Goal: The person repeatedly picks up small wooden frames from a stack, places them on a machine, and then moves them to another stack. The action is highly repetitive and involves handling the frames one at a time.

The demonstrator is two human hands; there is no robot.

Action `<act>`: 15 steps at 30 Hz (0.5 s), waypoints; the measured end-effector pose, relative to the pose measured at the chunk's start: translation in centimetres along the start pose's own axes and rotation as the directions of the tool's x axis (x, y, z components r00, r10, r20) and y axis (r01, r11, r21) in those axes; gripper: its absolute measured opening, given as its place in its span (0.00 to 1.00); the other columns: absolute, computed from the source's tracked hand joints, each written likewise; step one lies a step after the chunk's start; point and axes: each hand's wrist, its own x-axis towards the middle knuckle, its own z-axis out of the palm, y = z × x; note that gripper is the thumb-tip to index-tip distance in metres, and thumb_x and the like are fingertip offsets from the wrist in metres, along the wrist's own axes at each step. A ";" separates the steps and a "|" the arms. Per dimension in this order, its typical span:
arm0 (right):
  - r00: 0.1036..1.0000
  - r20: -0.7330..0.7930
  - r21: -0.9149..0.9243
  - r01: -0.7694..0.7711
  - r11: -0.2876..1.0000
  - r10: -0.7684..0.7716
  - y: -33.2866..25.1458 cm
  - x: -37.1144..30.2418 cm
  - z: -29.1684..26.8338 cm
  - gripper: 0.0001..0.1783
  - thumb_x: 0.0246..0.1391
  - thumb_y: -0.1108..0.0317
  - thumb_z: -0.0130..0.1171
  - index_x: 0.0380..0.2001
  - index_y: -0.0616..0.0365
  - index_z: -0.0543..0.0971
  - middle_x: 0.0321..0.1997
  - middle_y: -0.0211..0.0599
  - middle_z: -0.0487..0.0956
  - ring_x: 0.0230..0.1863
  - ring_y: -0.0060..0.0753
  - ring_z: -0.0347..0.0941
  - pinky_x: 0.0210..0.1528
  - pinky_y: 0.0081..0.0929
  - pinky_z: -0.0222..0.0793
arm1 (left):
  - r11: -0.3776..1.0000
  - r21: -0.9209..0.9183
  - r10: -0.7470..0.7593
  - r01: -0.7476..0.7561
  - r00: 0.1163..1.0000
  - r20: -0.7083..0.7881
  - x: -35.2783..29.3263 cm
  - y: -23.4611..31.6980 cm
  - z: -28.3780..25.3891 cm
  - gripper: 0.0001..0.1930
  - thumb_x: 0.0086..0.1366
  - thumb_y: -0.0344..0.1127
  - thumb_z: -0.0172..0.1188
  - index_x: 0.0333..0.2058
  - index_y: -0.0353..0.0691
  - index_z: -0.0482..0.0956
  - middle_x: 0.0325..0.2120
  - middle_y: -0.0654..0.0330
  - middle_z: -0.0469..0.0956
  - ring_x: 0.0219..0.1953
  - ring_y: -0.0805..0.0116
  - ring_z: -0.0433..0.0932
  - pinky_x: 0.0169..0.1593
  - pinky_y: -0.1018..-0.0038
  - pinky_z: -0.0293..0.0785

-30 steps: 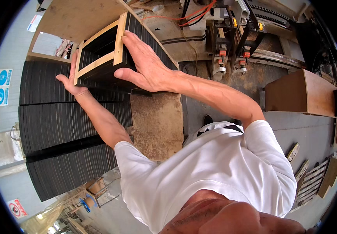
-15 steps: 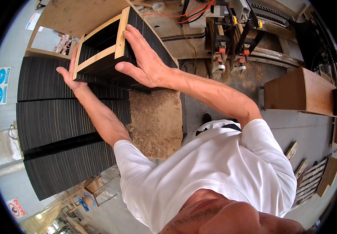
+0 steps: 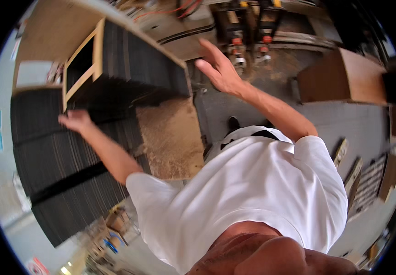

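A rectangular frame of pale wood strips [image 3: 98,50] tops a tall black stack [image 3: 138,59] of thin layers, inside a plywood-sided stand. My left hand [image 3: 76,120], smeared by motion, is just below the frame's near left corner with its fingers apart. Whether it still touches the frame I cannot tell. My right hand [image 3: 221,68] is in the air to the right of the stack, thumb and fingers stretched apart, holding nothing.
More black layered stacks [image 3: 69,151] stand side by side on the left. A bare brown board [image 3: 170,137] lies in front of me. Clamps with red parts [image 3: 237,42] are at the far side. A brown wooden box [image 3: 345,78] stands to the right.
My right hand has let go of the frame's right strip and swung right. The left hand has dropped from its side. The whole view has shifted, and the frame stays on the stack.
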 end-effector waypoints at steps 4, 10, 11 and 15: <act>0.820 -0.371 -0.216 -0.532 0.818 0.436 7.1 -14.3 -14.4 0.42 0.57 0.40 0.55 0.59 0.69 0.67 0.56 0.58 0.74 0.59 0.50 0.71 0.58 0.37 0.67 | 0.957 -0.077 -0.277 0.279 0.960 0.030 -13.6 -7.7 -0.6 0.38 0.69 0.57 0.36 0.61 0.23 0.60 0.62 0.38 0.61 0.64 0.44 0.62 0.67 0.52 0.57; 0.390 -0.583 0.021 -0.870 0.493 0.713 12.9 -34.5 -30.1 0.43 0.57 0.33 0.47 0.47 0.71 0.76 0.34 0.50 0.80 0.42 0.43 0.80 0.44 0.35 0.73 | 0.841 0.111 -0.534 0.529 0.782 0.320 -35.3 -20.8 -7.7 0.21 0.66 0.50 0.44 0.29 0.40 0.77 0.25 0.62 0.78 0.24 0.67 0.73 0.33 0.72 0.73; 0.281 -0.642 0.121 -0.881 0.457 0.713 13.4 -37.4 -32.4 0.43 0.57 0.33 0.47 0.45 0.71 0.77 0.31 0.48 0.80 0.39 0.42 0.80 0.41 0.35 0.73 | 0.714 0.356 -0.688 0.603 0.698 0.198 -42.9 -22.6 -1.1 0.22 0.67 0.53 0.45 0.29 0.41 0.77 0.25 0.61 0.77 0.27 0.66 0.74 0.34 0.72 0.73; 0.345 -0.679 0.090 -0.837 0.540 0.648 11.9 -40.2 -40.9 0.44 0.57 0.32 0.47 0.45 0.72 0.77 0.30 0.46 0.79 0.35 0.37 0.79 0.39 0.34 0.73 | 0.493 0.652 -0.870 0.576 0.311 0.383 -62.1 -25.8 14.6 0.32 0.71 0.58 0.46 0.55 0.29 0.67 0.49 0.48 0.74 0.47 0.55 0.76 0.51 0.63 0.75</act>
